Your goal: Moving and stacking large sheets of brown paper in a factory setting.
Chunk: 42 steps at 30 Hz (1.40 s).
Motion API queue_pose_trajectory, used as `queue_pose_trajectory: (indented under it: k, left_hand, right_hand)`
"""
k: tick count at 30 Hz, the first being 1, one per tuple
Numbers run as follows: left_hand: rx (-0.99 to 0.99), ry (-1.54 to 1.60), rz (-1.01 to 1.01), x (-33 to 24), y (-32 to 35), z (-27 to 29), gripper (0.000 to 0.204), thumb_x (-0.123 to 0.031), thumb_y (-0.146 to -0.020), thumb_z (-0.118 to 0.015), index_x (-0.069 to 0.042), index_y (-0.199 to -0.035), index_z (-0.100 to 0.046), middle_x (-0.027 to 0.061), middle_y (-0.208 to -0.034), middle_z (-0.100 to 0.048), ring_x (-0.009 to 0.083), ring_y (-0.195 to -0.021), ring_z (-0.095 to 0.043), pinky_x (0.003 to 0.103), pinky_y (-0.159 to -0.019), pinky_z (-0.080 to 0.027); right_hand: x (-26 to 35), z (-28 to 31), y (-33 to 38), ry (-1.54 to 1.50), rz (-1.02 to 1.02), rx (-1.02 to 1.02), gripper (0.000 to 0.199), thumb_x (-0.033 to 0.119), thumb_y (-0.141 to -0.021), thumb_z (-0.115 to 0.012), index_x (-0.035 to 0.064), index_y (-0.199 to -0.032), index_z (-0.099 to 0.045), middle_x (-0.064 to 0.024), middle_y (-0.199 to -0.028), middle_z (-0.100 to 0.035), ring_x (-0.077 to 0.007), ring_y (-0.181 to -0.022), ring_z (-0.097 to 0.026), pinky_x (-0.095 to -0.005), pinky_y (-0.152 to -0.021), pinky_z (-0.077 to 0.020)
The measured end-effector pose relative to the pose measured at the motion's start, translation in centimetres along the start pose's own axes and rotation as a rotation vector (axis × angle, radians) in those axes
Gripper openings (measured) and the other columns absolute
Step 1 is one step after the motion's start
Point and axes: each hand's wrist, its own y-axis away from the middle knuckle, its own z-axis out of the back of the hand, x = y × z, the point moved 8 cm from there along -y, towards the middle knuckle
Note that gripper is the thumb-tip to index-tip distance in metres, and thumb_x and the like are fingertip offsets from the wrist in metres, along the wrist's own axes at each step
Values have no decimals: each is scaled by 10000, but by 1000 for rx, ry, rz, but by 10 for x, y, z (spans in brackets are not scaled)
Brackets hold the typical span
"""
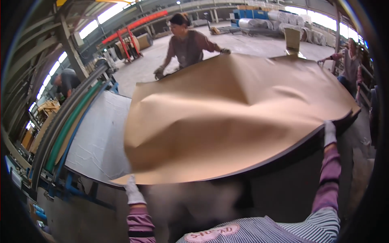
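- Through the head camera I have a large, flexible brown sheet with a smooth, paper-like face and a dark underside (pixel 194 137) spread across the middle of my view, buckled into broad folds, its near edge held up above the floor (pixel 178 210).
- On my left, the white-gloved left hand (pixel 135 192) is at the sheet's near left corner; I read its fingers as narrow, pinched on the edge, though blur softens the detail.
- On my right, the white-gloved right hand (pixel 330 134) has its fingers closed on the near edge, toward the right-hand corner, with the dark underside showing beside it.
- The sheet's left end overlaps the right side of a white, wrinkled flat surface (pixel 95 135).
- Along that surface's left edge I see a long green roller (pixel 69 133) on a machine with blue metal framing (pixel 75 186).
- Across from me, a co-worker in dark clothing (pixel 189 50) has one gloved hand at the sheet's far edge and the other by its far left corner.
- A second co-worker (pixel 351 65) stands at the right end, one hand reaching to the far right edge.
- Beyond the far edge stand a tan box-like object (pixel 292 38) and white-wrapped rolls (pixel 279 17).
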Motion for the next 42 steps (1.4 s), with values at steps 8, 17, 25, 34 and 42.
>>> queue_pose_trajectory:
  k: [8,17,25,34,42]
  left_hand:
    - [246,-112,423,104,181,-208,132,-226,-913,-626,-101,-958,-620,24,-773,-620,122,-535,-599,252,-425,-530]
    - [384,-295,524,153,154,-265,207,-192,-876,-646,-2,-919,-574,100,-699,-621,180,-531,-620,298,-450,-551]
    - [142,-1005,-84,117,99,-192,367,-296,-812,-632,27,-973,-569,171,-854,-644,293,-793,-653,397,-675,-525]
    - [385,-981,218,172,62,-205,822,-427,-822,-549,75,-1412,-274,345,-1297,-465,424,-1248,-447,382,-1049,-359]
    - [305,-980,119,185,60,-202,661,-290,-859,-546,100,-1336,-306,314,-1322,-402,415,-1201,-476,415,-996,-416]
  right_hand:
    - [-55,-241,238,-486,-540,75,381,161,-837,-654,94,-1202,-569,-73,-1101,-615,-235,-979,-598,-371,-818,-519]
    - [-84,-198,103,-176,-423,69,317,212,-854,-622,50,-1124,-589,-80,-1009,-658,-227,-893,-638,-379,-776,-550]
    - [-56,-233,182,113,-526,60,133,264,-873,-627,149,-913,-574,8,-676,-558,-92,-404,-441,-179,-283,-266]
    - [38,-267,241,926,-611,608,242,236,-848,-568,20,-741,-589,-28,-546,-506,-119,-409,-465,-257,-368,-352]
    - [55,-560,357,538,176,1064,256,179,-856,-630,20,-1054,-669,-103,-949,-666,-176,-897,-636,-270,-777,-509]
